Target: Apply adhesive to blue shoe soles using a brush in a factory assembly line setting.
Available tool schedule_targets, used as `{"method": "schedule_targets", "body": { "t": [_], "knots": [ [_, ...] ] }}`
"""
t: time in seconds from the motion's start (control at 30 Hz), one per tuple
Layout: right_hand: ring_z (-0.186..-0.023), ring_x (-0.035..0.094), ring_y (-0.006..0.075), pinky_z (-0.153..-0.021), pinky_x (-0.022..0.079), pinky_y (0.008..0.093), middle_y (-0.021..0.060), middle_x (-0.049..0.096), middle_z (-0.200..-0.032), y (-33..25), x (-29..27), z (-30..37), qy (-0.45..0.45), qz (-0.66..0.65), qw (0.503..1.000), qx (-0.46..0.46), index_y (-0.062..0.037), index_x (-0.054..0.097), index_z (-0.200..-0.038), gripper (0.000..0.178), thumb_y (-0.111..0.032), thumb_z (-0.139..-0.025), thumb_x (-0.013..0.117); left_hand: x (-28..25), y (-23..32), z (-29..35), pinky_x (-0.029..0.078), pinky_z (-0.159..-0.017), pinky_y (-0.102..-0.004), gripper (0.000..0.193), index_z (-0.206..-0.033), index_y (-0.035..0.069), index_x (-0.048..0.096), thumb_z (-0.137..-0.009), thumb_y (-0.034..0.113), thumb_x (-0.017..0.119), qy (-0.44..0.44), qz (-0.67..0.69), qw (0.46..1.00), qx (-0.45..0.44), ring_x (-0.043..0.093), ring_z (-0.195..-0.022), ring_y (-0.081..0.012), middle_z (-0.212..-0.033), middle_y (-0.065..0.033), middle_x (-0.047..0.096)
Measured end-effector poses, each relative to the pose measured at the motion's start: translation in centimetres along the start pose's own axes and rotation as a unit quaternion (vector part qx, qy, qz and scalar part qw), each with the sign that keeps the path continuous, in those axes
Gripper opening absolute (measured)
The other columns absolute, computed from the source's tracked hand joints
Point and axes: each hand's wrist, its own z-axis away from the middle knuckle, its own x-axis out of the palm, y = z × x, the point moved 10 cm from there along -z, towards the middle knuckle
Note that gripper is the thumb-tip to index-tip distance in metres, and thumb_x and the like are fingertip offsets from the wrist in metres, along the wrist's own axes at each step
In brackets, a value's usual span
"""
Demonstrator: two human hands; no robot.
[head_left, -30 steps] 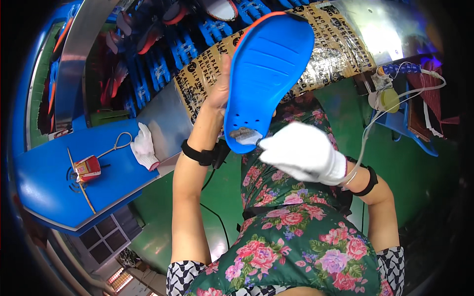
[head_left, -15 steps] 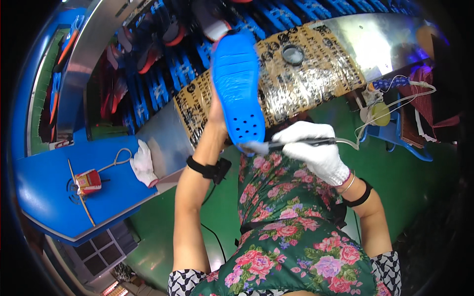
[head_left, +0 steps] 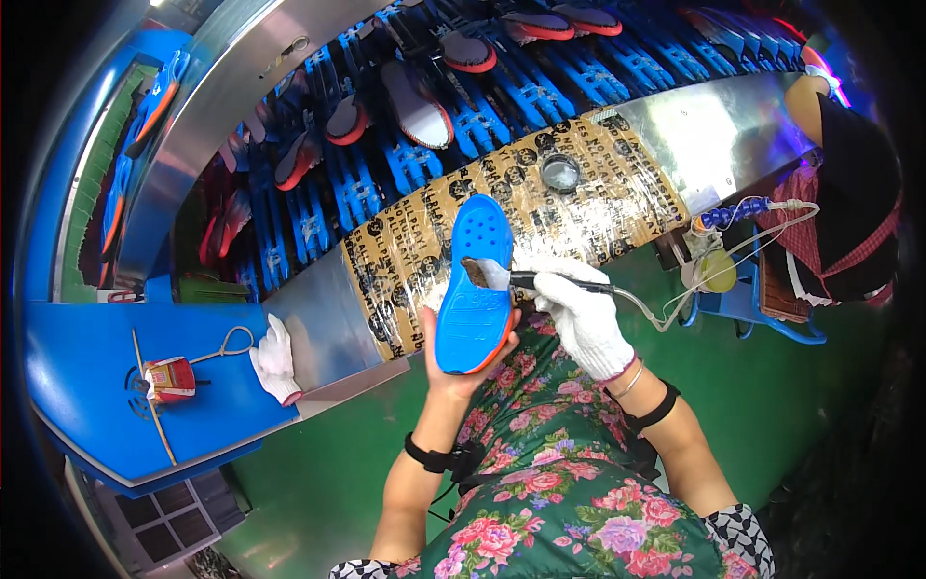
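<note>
My left hand [head_left: 446,378], bare, is closed round the near end and sides of a blue shoe sole [head_left: 473,328] with an orange-red edge. The sole lies face up in that hand, its end with the small round holes pointing away from me. My right hand [head_left: 584,328], in a white knitted glove, grips a brush [head_left: 496,277] with a dark handle. Its pale bristles rest on the middle of the sole. From the handle's rear a thin whitish tube [head_left: 632,301] runs off to the right. My left fingertips are partly hidden under the sole.
Behind the sole, a metal ledge [head_left: 318,294] carries a taped cardboard sheet [head_left: 434,212] with a small round dish [head_left: 559,174]. Beyond it, soles sit on a blue rack [head_left: 473,125]. A blue table [head_left: 222,425] at left holds a white glove [head_left: 275,362] and a red container [head_left: 172,379]. A person [head_left: 849,203] is at right.
The sole has come nearer to me and been turned round, so its holed end now points away. The brush has moved from that end to the sole's middle.
</note>
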Motion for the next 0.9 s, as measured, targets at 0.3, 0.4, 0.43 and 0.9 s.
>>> {"method": "schedule_targets", "body": {
  "t": [0.3, 0.4, 0.43, 0.9],
  "knots": [
    [-0.093, 0.072, 0.0177, -0.084, 0.058, 0.0331, 0.0119, 0.077, -0.102, -8.6, 5.4, 2.0, -0.089, 0.309, 0.914, -0.246, -0.0004, 0.077, -0.106, 0.022, -0.002, -0.084, 0.078, 2.3, -3.6, -0.8, 0.044, -0.107, -0.0682, 0.101, -0.156, 0.012, 0.036, -0.079, 0.071, 0.064, -0.037, -0.025, 0.999, -0.017, 0.052, -0.132, -0.0488, -0.155, -0.0226, 0.043],
    [-0.088, 0.073, 0.0215, -0.079, 0.057, 0.0342, 0.0126, 0.078, -0.099, -11.1, 8.1, 3.3, -0.141, 0.371, 0.851, -0.344, -0.0011, 0.077, -0.097, 0.020, -0.002, -0.077, 0.081, 5.8, -4.8, -0.4, 0.046, -0.104, -0.0688, 0.103, -0.157, 0.012, 0.034, -0.082, 0.077, 0.060, -0.087, 0.036, 0.995, -0.026, 0.051, -0.133, -0.0494, -0.155, -0.0230, 0.043],
    [-0.087, 0.074, 0.0245, -0.078, 0.057, 0.0354, 0.0124, 0.078, -0.097, -12.1, 9.4, 3.9, -0.145, 0.411, 0.809, -0.394, -0.0031, 0.078, -0.095, 0.022, -0.003, -0.074, 0.083, 6.4, -4.9, -0.2, 0.042, -0.107, -0.0699, 0.112, -0.159, 0.012, 0.028, -0.079, 0.083, 0.061, -0.108, 0.036, 0.993, -0.032, 0.051, -0.133, -0.0475, -0.154, -0.0225, 0.044],
    [-0.094, 0.073, 0.0273, -0.081, 0.058, 0.0395, 0.0110, 0.075, -0.108, -11.2, 12.9, 8.2, -0.243, 0.510, 0.666, -0.487, -0.0066, 0.076, -0.112, 0.029, -0.008, -0.083, 0.075, 1.3, -3.6, 0.4, 0.037, -0.119, -0.0544, 0.085, -0.158, 0.012, 0.034, -0.094, 0.060, 0.060, -0.067, -0.122, 0.990, 0.029, 0.047, -0.142, -0.0349, -0.156, -0.0160, 0.045]
  ]
}}
